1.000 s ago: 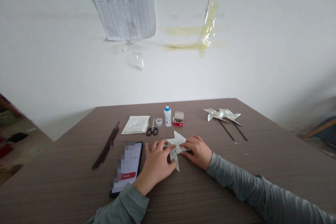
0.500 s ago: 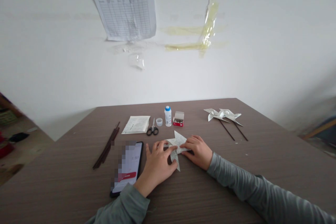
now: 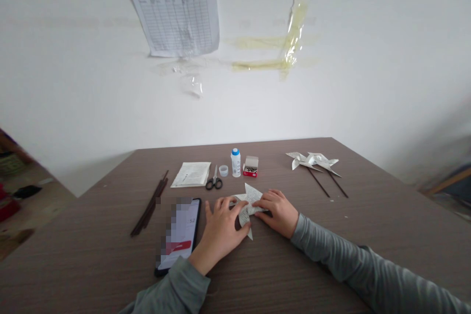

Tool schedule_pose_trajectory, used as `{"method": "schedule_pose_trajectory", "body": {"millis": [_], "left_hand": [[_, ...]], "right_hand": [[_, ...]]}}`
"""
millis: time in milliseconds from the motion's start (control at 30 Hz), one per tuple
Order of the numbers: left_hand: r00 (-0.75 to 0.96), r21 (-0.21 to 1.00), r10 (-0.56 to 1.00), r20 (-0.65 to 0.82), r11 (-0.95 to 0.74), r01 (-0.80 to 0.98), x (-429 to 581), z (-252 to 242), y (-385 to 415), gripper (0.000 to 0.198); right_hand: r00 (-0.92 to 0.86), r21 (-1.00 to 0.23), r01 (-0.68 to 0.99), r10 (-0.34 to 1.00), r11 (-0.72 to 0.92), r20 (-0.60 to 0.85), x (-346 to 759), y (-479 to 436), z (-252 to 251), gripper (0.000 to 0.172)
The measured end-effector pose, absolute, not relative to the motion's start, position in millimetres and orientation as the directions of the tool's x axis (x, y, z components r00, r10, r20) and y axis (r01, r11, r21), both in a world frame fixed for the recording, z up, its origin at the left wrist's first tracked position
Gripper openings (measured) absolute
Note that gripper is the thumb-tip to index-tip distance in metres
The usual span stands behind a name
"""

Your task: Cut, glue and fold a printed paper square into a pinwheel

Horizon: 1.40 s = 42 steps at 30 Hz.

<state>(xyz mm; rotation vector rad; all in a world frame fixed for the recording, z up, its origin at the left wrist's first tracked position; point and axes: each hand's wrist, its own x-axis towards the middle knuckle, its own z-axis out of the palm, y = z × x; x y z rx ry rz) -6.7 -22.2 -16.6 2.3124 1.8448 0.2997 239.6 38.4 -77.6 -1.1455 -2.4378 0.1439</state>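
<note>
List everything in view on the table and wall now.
folded paper: one, white printed, table centre, under both hands
phone: one, black, lit screen, left of left hand
sticks: one bundle, dark brown, table left
paper sheets: small stack, white, behind phone
scissors: one, black handles, right of sheets
cap: one, clear, beside scissors
glue bottle: one, white, blue cap
small box: one, red, open, right of bottle
pinwheels: two, white on dark sticks, table right
table: one, brown
wall sheet: one, white grid, taped up
tape strips: yellowed, wall, right of sheet
left hand: fingers spread on the paper
right hand: fingers curled on the paper
</note>
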Motion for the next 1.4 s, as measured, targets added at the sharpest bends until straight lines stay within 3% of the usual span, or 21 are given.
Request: {"method": "schedule_pose_trajectory", "body": {"millis": [567,833,1400], "left_hand": [[0.220,0.231,0.974,0.045,-0.224,0.947,-4,-8,-23,0.050],[0.190,0.230,0.981,0.045,-0.195,0.953,-3,-12,-23,0.063],[0.206,0.232,0.978,0.021,-0.205,0.951,-3,-8,-21,0.054]], "right_hand": [[-0.552,-0.252,0.703,0.734,0.665,0.395,239,41,-79,0.022],[-0.561,-0.254,0.692,0.725,0.675,0.400,240,40,-80,0.022],[-0.555,-0.277,0.702,0.748,0.656,0.363,239,37,-74,0.023]]}}
